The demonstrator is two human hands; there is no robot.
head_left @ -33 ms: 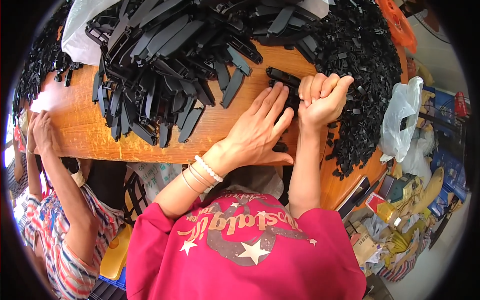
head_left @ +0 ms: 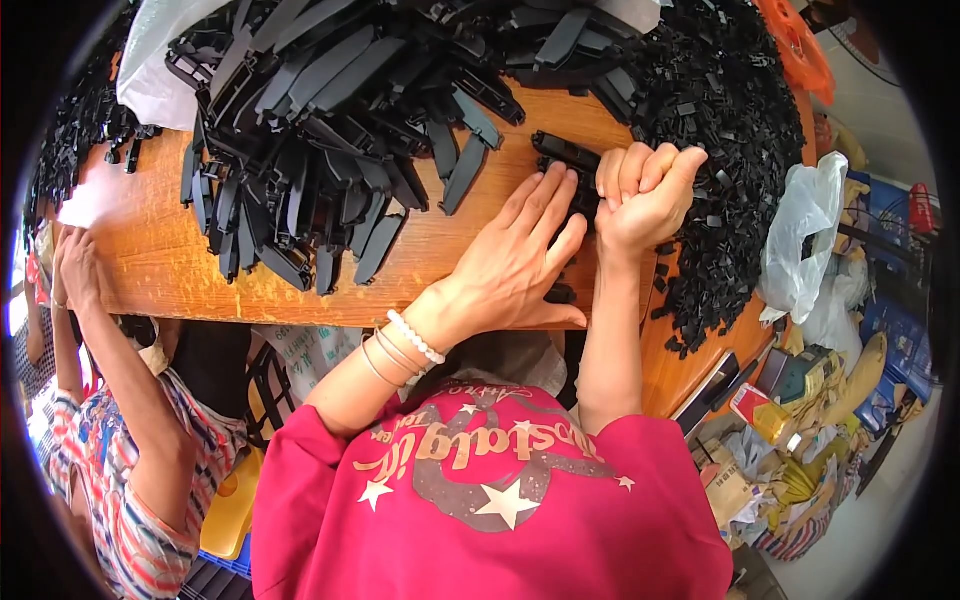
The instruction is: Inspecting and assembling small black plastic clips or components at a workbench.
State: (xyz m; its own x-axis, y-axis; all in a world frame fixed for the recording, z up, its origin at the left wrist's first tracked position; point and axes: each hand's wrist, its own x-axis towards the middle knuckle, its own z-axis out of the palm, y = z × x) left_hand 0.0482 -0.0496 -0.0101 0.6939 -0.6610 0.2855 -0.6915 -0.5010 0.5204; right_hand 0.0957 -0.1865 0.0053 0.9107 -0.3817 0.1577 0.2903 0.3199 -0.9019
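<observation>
A long black plastic part (head_left: 562, 154) lies on the wooden table (head_left: 150, 260) in front of me. My left hand (head_left: 520, 262) rests flat on the table with fingers spread, its fingertips on the part's near side. My right hand (head_left: 645, 195) is closed in a fist over the part's right end, so that end is hidden. A small black piece (head_left: 560, 293) lies by my left thumb. I wear a red shirt and pale bracelets on my left wrist.
A big heap of long black plastic parts (head_left: 320, 130) fills the table's far left, and a mound of small black clips (head_left: 735, 130) its right. Another person's hand (head_left: 72, 268) rests at the left edge. A white plastic bag (head_left: 800, 240) and floor clutter sit to the right.
</observation>
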